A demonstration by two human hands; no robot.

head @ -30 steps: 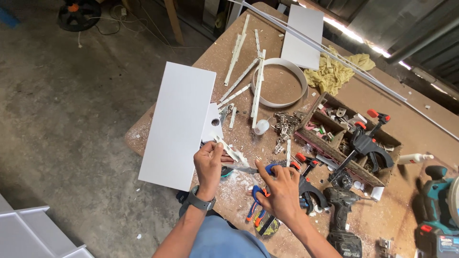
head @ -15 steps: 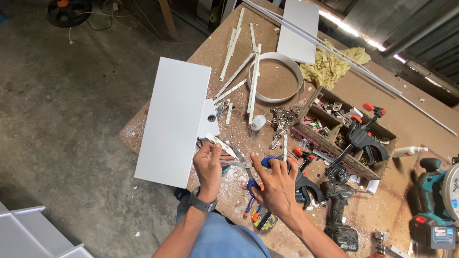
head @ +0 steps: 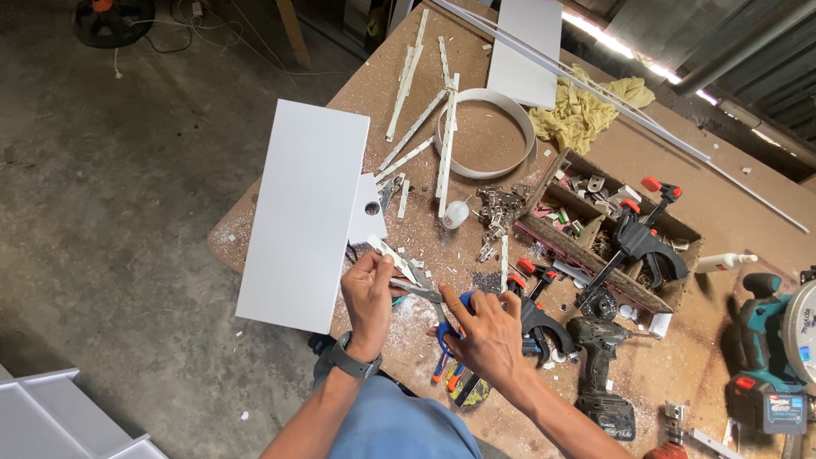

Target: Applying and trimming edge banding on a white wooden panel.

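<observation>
We pinch a white strip (head: 393, 257) in our left hand (head: 368, 293) — right hand (head: 484, 331) closes blue-handled snips (head: 438, 314) just beside it; next, a steady cut.

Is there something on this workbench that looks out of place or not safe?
Yes. The large white panel lies askew, its lower left part overhanging the edge of the workbench. White strips lie scattered at odd angles, and sawdust and chips cover the surface around the left hand.
</observation>
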